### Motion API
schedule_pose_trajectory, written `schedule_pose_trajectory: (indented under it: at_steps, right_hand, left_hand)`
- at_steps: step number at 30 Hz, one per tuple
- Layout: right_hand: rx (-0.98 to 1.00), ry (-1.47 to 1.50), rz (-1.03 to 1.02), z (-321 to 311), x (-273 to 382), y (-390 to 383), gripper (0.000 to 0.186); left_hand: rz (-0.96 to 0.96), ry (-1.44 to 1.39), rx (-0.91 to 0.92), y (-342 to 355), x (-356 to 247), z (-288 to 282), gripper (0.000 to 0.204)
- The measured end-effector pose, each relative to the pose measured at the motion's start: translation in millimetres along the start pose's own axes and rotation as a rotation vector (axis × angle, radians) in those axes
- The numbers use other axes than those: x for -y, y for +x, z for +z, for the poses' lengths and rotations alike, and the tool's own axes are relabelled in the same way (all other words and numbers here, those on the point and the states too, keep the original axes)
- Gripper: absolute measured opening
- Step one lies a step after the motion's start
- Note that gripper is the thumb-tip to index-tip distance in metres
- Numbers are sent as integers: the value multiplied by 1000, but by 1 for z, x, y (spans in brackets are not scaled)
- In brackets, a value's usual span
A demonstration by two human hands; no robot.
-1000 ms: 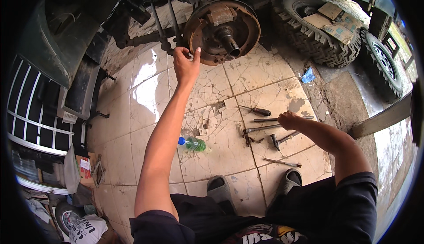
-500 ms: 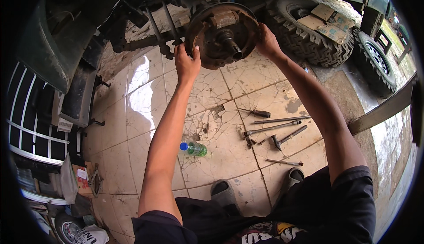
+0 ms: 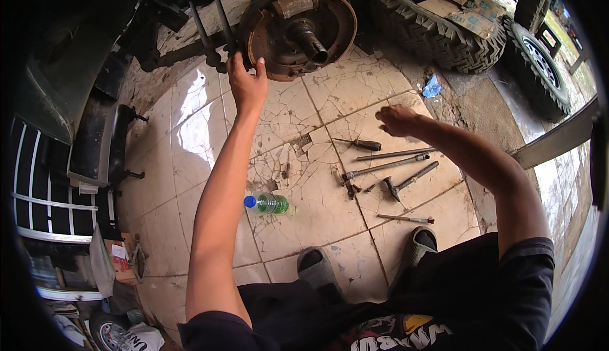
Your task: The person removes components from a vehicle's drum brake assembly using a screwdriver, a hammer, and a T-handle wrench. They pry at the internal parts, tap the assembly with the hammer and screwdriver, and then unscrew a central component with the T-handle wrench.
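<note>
Has screwdriver (image 3: pixel 368 145), 2 bars (image 3: pixel 396 154), hammer (image 3: pixel 412 178) and green bottle (image 3: pixel 273 204) on cracked tile floor (image 3: pixel 323 218), big tyre (image 3: pixel 438 37) right of brake assembly (image 3: pixel 301 30); since 0.5 s ago, moved right hand (image 3: pixel 398 120) off brake assembly to near screwdriver, fingers curled, cannot tell if gripping anything; stretches left hand (image 3: pixel 248 87) forward, still grasping lower-left edge of brake assembly

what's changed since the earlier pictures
The right hand went from the tools to the brake assembly's right edge, then came off and back, now hovering near the screwdriver. The left hand stays at the assembly's left edge; tools and bottle lie unmoved.
</note>
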State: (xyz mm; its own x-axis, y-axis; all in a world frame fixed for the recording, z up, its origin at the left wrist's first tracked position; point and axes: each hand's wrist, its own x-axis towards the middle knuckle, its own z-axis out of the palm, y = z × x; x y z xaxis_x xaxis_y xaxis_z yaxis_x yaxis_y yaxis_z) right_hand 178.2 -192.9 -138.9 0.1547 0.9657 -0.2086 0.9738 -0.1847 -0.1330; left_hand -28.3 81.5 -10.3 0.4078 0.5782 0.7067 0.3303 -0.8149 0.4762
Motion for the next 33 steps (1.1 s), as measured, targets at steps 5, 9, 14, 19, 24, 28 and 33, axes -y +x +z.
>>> schedule_pose_trajectory:
  at_steps: [5, 9, 14, 19, 24, 28, 33]
  right_hand:
    - [340, -232, -167, 104, -7, -82, 27]
    - [408, -183, -183, 100, 3, -83, 24]
    - [188, -38, -172, 87, -6, -53, 27]
    - [84, 81, -113, 93, -15, -33, 33]
    - [-60, 133, -114, 104, -8, -28, 40]
    - [-107, 168, -80, 117, 2, -9, 47]
    - [-45, 147, -68, 132, 9, 21, 43]
  left_hand:
    - [-117, -142, 181, -37, -6, 12, 66]
    - [-187, -244, 254, -80, -6, 16, 72]
    - [-149, -270, 468, -119, -48, 42, 68]
    - [-19, -236, 755, -159, -75, 50, 54]
    - [71, -233, 913, -186, -77, 57, 49]
    - [5, -179, 981, -195, -81, 57, 48]
    - [-45, -171, 1004, -206, -79, 53, 46]
